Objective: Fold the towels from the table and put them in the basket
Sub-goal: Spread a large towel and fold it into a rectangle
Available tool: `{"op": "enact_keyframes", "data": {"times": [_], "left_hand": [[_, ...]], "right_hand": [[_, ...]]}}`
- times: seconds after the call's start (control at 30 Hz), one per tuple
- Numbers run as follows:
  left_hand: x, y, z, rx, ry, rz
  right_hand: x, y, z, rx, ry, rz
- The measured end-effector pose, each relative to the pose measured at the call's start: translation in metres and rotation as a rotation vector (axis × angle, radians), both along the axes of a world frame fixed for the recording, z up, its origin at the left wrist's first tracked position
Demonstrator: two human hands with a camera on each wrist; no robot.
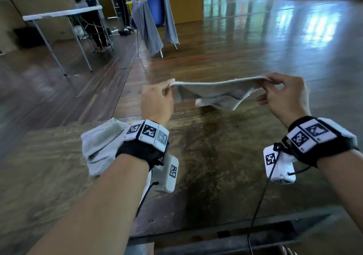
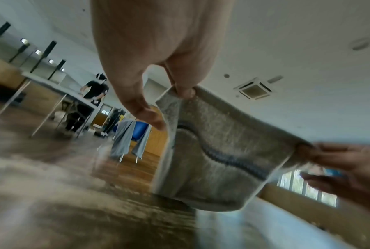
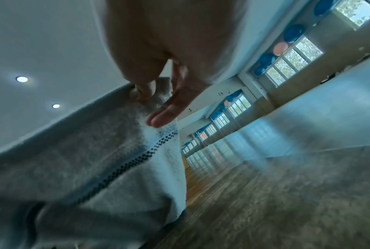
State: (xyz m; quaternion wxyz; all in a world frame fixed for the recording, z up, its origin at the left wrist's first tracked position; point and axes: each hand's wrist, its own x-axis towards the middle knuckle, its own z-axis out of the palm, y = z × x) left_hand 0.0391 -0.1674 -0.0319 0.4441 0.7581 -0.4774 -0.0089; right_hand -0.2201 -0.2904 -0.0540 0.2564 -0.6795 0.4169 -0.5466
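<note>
Grey towel (image 1: 214, 92) hung mid-frame above the wooden bench (image 1: 216, 166) in your head view, your left hand (image 1: 156, 102) and right hand (image 1: 284, 95) each pinching a top corner. Left wrist view: your fingers (image 2: 185, 90) pinched its corner, upper centre. Right wrist view: the same pinch, upper centre.

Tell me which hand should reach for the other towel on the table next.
Probably the left hand: the other towel lies beside its wrist on the table, far from the right hand. Both now pinch the held towel.
</note>
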Motion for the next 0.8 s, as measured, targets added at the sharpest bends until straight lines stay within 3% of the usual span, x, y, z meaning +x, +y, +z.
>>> {"op": "enact_keyframes", "data": {"times": [0.1, 0.17, 0.3, 0.37, 0.53, 0.6, 0.73, 0.8], "left_hand": [[-0.008, -0.003, -0.002, -0.078, 0.485, -0.127], [-0.006, -0.007, -0.005, -0.131, 0.554, -0.160], [-0.003, -0.008, 0.001, -0.372, 0.271, -0.089], [-0.002, -0.006, 0.005, -0.396, 0.103, -0.018], [0.004, 0.010, -0.012, -0.132, -0.046, -0.008], [0.003, 0.014, -0.012, -0.159, -0.112, -0.017], [0.009, 0.012, 0.005, -0.344, -0.137, 0.013], [0.014, 0.015, 0.001, -0.237, -0.165, 0.057]], "right_hand": [[0.001, -0.005, -0.005, 0.050, -0.058, 0.062], [0.000, -0.010, -0.006, 0.033, -0.024, 0.049], [0.002, -0.012, -0.005, -0.012, -0.136, 0.127], [0.007, -0.013, -0.008, -0.019, -0.123, 0.180], [0.001, -0.011, -0.030, 0.198, 0.093, 0.176], [-0.001, -0.009, -0.033, 0.118, 0.116, 0.162], [0.007, -0.009, -0.015, -0.081, -0.069, 0.116], [0.009, -0.010, -0.015, -0.080, -0.008, 0.114]]}}
